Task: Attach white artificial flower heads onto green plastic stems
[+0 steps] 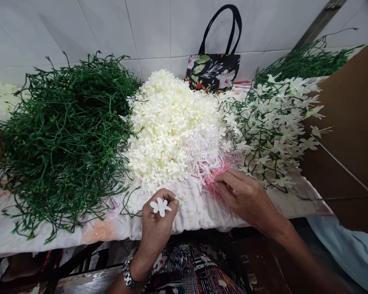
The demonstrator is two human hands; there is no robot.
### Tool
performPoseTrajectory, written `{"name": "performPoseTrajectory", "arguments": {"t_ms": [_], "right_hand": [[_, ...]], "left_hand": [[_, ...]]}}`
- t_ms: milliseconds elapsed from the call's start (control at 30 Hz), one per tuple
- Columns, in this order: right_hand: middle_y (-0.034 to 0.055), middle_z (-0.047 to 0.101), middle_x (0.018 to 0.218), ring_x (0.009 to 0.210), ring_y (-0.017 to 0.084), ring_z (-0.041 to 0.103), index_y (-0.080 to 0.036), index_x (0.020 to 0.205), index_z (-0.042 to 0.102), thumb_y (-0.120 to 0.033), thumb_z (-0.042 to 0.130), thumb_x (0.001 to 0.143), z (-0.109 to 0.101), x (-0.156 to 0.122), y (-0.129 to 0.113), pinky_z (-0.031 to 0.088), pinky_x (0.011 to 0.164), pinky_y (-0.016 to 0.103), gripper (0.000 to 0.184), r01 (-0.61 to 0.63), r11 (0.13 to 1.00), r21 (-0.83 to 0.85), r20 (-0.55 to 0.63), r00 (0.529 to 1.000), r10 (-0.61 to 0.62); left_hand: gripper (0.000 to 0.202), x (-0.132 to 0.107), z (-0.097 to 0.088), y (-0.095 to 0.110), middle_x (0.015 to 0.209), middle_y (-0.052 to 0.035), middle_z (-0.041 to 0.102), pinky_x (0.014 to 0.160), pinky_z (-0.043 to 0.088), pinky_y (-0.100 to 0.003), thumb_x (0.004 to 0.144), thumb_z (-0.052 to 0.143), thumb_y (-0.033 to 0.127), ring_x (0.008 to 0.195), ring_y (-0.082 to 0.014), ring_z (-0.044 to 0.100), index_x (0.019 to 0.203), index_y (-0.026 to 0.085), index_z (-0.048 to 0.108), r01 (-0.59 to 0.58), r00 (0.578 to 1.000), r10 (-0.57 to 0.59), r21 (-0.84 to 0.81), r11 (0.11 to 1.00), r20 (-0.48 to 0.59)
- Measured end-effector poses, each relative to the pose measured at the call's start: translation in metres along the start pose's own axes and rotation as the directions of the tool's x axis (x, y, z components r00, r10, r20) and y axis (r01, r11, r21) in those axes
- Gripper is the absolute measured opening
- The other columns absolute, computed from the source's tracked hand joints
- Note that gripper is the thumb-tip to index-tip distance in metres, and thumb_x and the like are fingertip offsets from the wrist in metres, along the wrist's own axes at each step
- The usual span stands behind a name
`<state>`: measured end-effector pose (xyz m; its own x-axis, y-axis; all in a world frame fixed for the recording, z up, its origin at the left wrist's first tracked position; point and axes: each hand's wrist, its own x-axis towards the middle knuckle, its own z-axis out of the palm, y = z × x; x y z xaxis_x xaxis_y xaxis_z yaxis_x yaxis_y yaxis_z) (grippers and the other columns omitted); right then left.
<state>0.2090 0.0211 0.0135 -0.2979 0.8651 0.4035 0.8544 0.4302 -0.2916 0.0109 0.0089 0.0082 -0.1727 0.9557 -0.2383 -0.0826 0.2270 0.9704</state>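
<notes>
Left hand (156, 224): fingers clamped on white flower (160, 206), held face up just over the desk (104, 230) front edge. Right hand (247, 198): fingers together in pink stamen pieces (216, 173), kept within short reach. Green stems (64, 134) left, loose petals (171, 122) centre, flowered sprays (272, 122) right; bare desk only between the hands

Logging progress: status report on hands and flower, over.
Left grip pinching white blossom. Right grip touching pink bits, closure unclear. Green stem pile lies left.
</notes>
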Motion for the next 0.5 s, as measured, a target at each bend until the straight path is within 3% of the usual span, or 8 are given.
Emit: {"name": "performPoseTrajectory", "arguments": {"t_ms": [133,300,367,500], "right_hand": [[0.003,0.057,0.068,0.066,0.014,0.052,-0.017,0.072,0.057,-0.016,0.045,0.087,0.005,0.007,-0.004,0.036,0.063,0.026,0.02,0.048,0.993,-0.108,0.066,0.997,-0.041],[0.0034,0.056,0.063,0.059,0.014,0.05,-0.017,0.063,0.054,-0.011,0.047,0.081,0.014,0.014,-0.015,0.032,0.056,0.028,0.02,0.082,0.96,-0.266,0.1,0.993,-0.057],[0.0026,0.055,0.062,0.057,0.014,0.05,-0.017,0.063,0.053,-0.01,0.047,0.08,0.014,0.014,-0.015,0.032,0.055,0.027,0.019,0.055,0.975,-0.214,0.078,0.996,-0.039],[-0.0021,0.051,0.055,0.048,0.01,0.044,-0.018,0.066,0.051,-0.013,0.048,0.075,0.009,0.008,-0.012,0.034,0.049,0.022,0.011,-0.099,0.993,0.061,0.037,0.995,0.097]], "left_hand": [[0.011,0.0,-0.002,-0.004,0.049,0.0069,0.034,0.04,0.017,-0.02,0.064,0.06,0.023,0.042,-0.0051,0.025,0.059,0.016,0.053,-0.028,0.997,0.026,0.029,0.999,0.079],[0.009,0.002,-0.007,-0.013,0.052,0.006,0.038,0.04,0.019,-0.019,0.065,0.062,0.021,0.043,-0.005,0.027,0.064,0.016,0.055,-0.006,0.996,0.007,-0.017,1.0,0.089],[0.01,0.003,-0.007,-0.013,0.05,0.0065,0.038,0.04,0.019,-0.019,0.064,0.063,0.021,0.042,-0.0047,0.027,0.064,0.016,0.055,0.037,0.996,-0.03,-0.084,0.996,0.085],[0.016,0.004,-0.003,-0.005,0.046,0.0089,0.032,0.04,0.016,-0.019,0.06,0.064,0.023,0.04,-0.0028,0.022,0.06,0.016,0.049,0.161,0.986,-0.148,-0.215,0.963,0.075]]}}
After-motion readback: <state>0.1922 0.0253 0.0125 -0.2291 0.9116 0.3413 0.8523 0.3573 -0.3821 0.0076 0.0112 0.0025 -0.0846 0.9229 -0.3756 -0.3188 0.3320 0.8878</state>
